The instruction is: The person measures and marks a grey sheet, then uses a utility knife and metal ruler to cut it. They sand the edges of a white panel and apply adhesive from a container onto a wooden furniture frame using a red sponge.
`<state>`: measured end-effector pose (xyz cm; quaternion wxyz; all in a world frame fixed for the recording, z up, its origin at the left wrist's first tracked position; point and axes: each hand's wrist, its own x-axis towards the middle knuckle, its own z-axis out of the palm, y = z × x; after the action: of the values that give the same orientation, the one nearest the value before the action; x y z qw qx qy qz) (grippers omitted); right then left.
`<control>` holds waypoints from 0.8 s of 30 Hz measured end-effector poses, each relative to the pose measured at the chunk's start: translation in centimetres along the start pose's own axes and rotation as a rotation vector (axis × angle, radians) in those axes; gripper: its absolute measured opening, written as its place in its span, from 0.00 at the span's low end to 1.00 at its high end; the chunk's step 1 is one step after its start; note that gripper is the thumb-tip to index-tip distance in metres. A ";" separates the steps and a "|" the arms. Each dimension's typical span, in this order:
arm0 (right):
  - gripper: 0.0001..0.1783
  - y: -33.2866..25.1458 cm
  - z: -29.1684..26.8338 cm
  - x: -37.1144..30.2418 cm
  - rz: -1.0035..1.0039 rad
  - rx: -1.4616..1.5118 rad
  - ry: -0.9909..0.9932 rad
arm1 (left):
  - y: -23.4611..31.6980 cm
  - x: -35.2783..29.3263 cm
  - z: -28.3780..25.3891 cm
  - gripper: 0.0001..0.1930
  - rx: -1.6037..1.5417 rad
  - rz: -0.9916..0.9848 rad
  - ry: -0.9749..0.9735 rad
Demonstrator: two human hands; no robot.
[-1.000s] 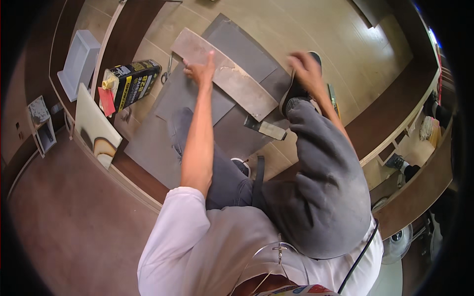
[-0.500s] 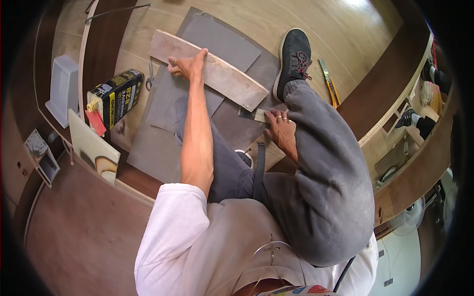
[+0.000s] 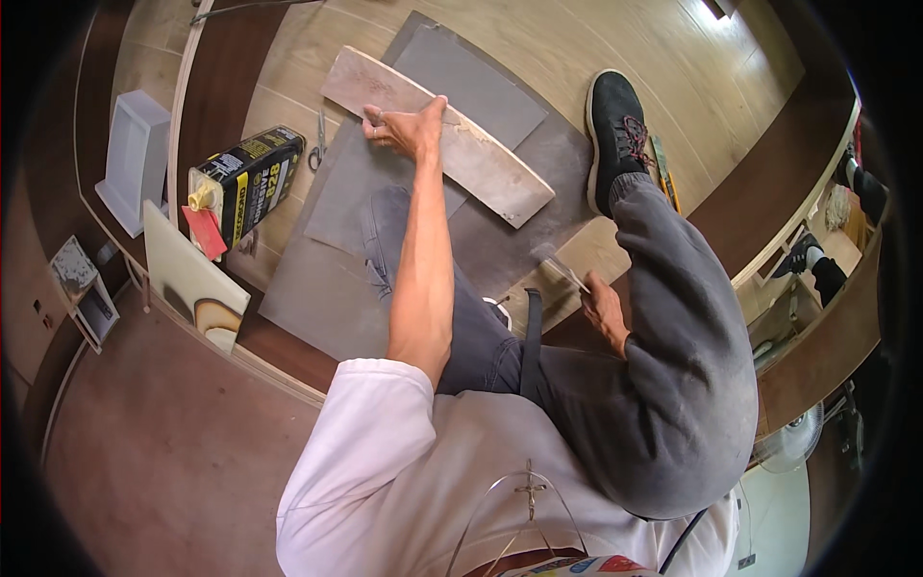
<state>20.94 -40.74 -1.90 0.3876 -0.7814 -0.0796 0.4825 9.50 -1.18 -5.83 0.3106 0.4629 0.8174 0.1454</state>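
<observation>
Seated over a pair of grey sheets (image 3: 361, 303), a worker grasps a dusty wooden board (image 3: 510, 183) with the left hand (image 3: 409, 130), thumb at its far edge and fingers bent across its upper half. The board lies aslant on top of the sheets, and we cannot tell whether it is flat or slightly tipped. The right hand (image 3: 606, 313), lower down beside the bent knee, has its fingers closed about a thin flat tool (image 3: 565, 272), blurred and seen nearly edge-on, its tip just by the sheets' near border.

We judge the single-handed hold to be the weak point: a hard push on the board's lower end, which no hand steadies, could swing it round or set the loose sheets sliding. Should the tool then skid, the trouser leg (image 3: 663, 385) is close by. A ragged pale patch (image 3: 466, 125) on the board's far edge could catch a blade or split further. We also note the orange-handled cutter (image 3: 665, 178) beside the sneaker (image 3: 615, 135) (a foot shifted carelessly could strike it) and, to the left, a yellow-capped tin (image 3: 260, 173) that a knock might topple.
</observation>
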 end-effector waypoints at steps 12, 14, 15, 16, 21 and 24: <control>0.16 -3.3 8.2 7.8 -0.132 0.210 0.015 | 0.4 -0.2 0.0 0.66 -0.014 0.003 0.009; 0.18 -5.2 8.4 7.8 -0.026 0.344 0.014 | 0.4 -0.2 0.3 0.66 -0.013 0.018 0.024; 0.18 -4.9 8.4 8.0 -0.017 0.349 0.011 | 0.1 -0.1 0.5 0.67 -0.009 0.030 0.030; 0.18 -4.4 8.5 8.0 -0.007 0.354 0.007 | -0.3 0.2 0.7 0.67 -0.005 0.042 0.036; 0.20 -4.5 8.8 8.4 0.008 0.375 0.045 | 0.0 0.0 0.5 0.68 0.005 0.035 0.029; 0.20 -4.4 8.9 8.6 0.012 0.386 0.077 | 0.1 0.0 0.6 0.68 0.023 0.032 0.029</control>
<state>19.28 -28.72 -6.92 0.5302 -0.7108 0.0336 0.4610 9.99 -1.18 -6.21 0.2911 0.4774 0.8159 0.1474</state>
